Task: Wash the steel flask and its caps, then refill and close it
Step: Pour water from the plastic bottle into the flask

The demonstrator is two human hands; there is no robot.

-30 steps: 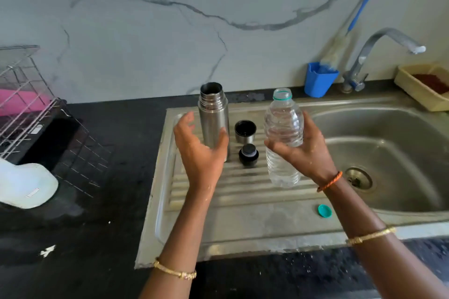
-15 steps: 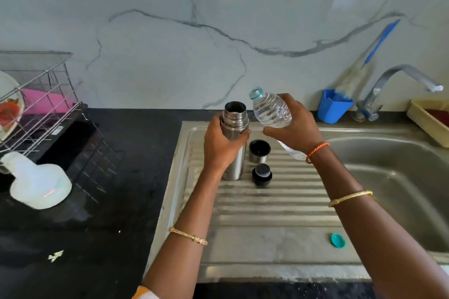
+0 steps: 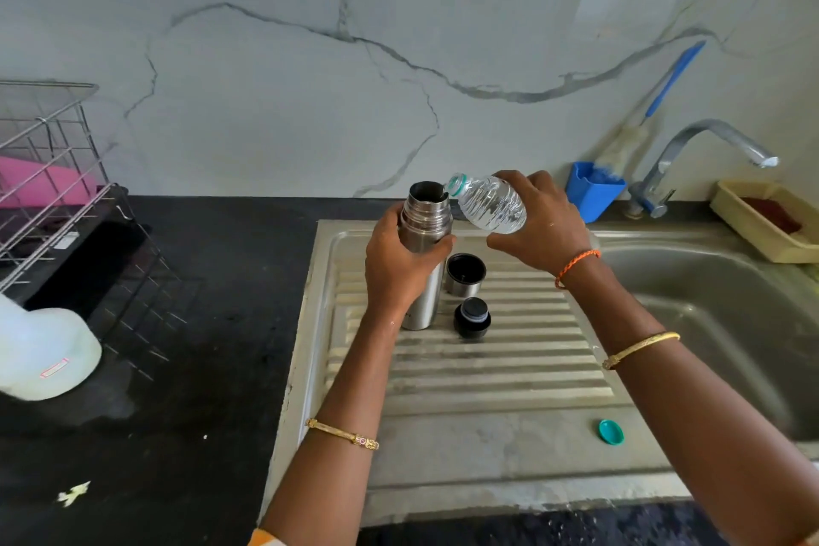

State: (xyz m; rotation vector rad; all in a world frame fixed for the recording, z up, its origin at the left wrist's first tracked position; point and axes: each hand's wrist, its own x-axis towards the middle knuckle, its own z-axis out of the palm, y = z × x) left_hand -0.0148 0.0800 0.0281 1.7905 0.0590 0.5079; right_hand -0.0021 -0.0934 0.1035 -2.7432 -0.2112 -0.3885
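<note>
The left hand is gripping the steel flask, standing upright on the draining board. The right hand is holding a plastic bottle tipped, mouth at the flask's rim. Two caps are sitting just below the right hand.

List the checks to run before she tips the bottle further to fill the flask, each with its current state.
1. Flask upright on the drainboard, left hand gripping it: ok.
2. Flask mouth uncapped: ok.
3. Plastic bottle uncapped, neck at the flask rim, held by right hand: ok.
4. Steel cup cap and black stopper beside the flask, within reach: ok.
5. Water flowing already: cannot tell.
</note>
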